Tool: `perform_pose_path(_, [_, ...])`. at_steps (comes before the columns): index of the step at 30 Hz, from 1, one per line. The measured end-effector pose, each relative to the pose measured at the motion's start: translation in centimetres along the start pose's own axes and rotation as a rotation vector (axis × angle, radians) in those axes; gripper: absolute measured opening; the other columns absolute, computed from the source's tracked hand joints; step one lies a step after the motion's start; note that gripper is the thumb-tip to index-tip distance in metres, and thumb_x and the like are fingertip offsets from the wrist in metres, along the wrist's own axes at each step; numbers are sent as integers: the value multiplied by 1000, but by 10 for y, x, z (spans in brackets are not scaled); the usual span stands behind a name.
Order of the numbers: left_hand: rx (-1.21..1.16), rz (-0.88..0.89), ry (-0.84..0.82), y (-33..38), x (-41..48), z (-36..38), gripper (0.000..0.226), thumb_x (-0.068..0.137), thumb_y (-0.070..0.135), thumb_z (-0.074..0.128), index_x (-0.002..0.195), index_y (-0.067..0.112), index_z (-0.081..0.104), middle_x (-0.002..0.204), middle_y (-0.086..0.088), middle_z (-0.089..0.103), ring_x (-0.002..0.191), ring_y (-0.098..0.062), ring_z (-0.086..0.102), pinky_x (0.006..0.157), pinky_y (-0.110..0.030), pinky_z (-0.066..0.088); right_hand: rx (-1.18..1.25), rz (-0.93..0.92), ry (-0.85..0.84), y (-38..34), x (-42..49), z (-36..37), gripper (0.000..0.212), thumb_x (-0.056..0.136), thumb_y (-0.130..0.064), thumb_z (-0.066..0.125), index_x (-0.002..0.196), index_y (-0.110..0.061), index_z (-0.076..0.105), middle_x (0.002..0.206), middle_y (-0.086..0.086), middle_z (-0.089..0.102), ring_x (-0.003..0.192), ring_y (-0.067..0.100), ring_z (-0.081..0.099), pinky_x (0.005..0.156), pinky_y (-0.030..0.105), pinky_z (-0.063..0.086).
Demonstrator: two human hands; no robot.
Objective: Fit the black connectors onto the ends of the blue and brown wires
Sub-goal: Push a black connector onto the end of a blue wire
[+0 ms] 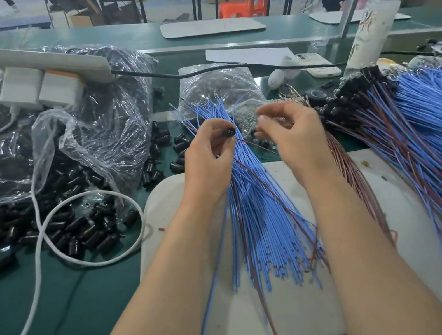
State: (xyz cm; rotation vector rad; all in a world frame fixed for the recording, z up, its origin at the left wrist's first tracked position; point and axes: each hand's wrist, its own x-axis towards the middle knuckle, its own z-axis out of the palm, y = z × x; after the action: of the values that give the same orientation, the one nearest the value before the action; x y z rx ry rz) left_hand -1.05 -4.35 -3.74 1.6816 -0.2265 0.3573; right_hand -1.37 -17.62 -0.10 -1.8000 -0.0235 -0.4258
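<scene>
Head view, near to far: white pad (299, 316) lies on the green table (36, 332), with both forearms over it. The blue wires (264, 218) lie on the pad as one loose fan, long axis running near to far. Cut ends point at the camera, and the thin bare tips point away, past the hands. Too many to count, dozens. A few brown wires (270, 321) are mixed in, same axis; one runs off the bottom edge. Left hand (210, 163) is above the fan, thumb and fingers pinching one black connector (229, 131), round end facing the camera. Right hand (294, 136) is just beside it with fingers curled. There's a second dark piece (255, 133) at its fingertips, but motion blur means I can't tell if it grips that or not. Left of the pad is a heap of loose connectors (77, 231), uncountable, partly under a crumpled clear plastic bag (84, 138), with one white cable (47, 227) looped through them. Right side has the finished bundle (431, 145), blue and brown with black connectors at the far ends, cut off by the frame edge. Behind the hands is one small bag (217, 85), contents unclear. Further back: one power strip (47, 62) with two chargers (37, 87), one phone (316, 63), one bottle (372, 25).
</scene>
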Motion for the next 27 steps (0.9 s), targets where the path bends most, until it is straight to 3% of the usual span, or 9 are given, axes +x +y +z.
perform_pose_path(2, [-3, 7, 3, -1, 0, 1, 25, 89, -2, 56, 93, 22, 57, 91, 4, 67, 90, -6, 65, 87, -23, 50, 39, -17, -82, -4, -4, 11, 12, 88, -1, 61, 94, -10, 67, 83, -1, 68, 68, 4, 67, 69, 17, 55])
perform_pose_path(7, [-5, 13, 15, -2, 0, 1, 27, 89, -1, 57, 91, 26, 56, 88, 6, 66, 87, -6, 64, 85, -23, 49, -68, -90, -77, -3, -7, 18, 17, 87, 0, 61, 100, -7, 68, 90, 2, 69, 85, 15, 68, 85, 31, 56])
perform_pose_path(12, [47, 49, 33, -1, -1, 1, 24, 90, 0, 55, 94, 23, 57, 88, 13, 64, 85, -2, 62, 82, -19, 49, -175, -199, -31, -3, -9, 19, 16, 87, -2, 60, 90, -15, 69, 90, -3, 67, 80, 7, 62, 81, 24, 52])
perform_pose_path(15, [130, 102, 75, 1, -3, 2, 25, 89, 1, 55, 94, 25, 55, 89, 15, 64, 84, -3, 62, 77, -14, 48, -225, -208, -40, -1, -10, 22, 14, 86, -7, 63, 97, -11, 70, 99, 3, 66, 84, 8, 63, 79, 15, 50])
perform_pose_path(19, [237, 189, 112, 2, -5, 4, 24, 86, -1, 53, 100, 18, 58, 93, 6, 65, 82, -11, 59, 77, -23, 49, -300, -244, -50, 2, -12, 26, 16, 84, -11, 69, 99, -7, 69, 97, 2, 59, 76, 6, 60, 79, 16, 49])
perform_pose_path(23, [301, 155, 135, -1, -5, 6, 26, 86, 2, 58, 109, 14, 56, 93, 6, 63, 76, -6, 54, 76, -27, 47, -354, -331, 24, 0, -14, 29, 12, 84, -15, 69, 92, -6, 69, 90, -3, 52, 71, 7, 57, 74, 18, 48])
perform_pose_path(25, [333, 91, 165, -3, -5, 5, 14, 87, 10, 58, 100, 15, 58, 82, 9, 63, 69, -5, 55, 70, -31, 49, -374, -349, 33, -1, -16, 31, 12, 84, -16, 70, 90, -5, 68, 90, -3, 51, 73, 13, 59, 75, 26, 51])
perform_pose_path(27, [390, 88, 192, -3, -5, 4, 9, 88, 14, 55, 92, 11, 63, 74, 4, 66, 68, -20, 60, 67, -38, 51, -390, -348, 17, -1, -17, 33, 13, 84, -16, 69, 91, -5, 67, 91, -2, 50, 75, 17, 60, 77, 34, 52])
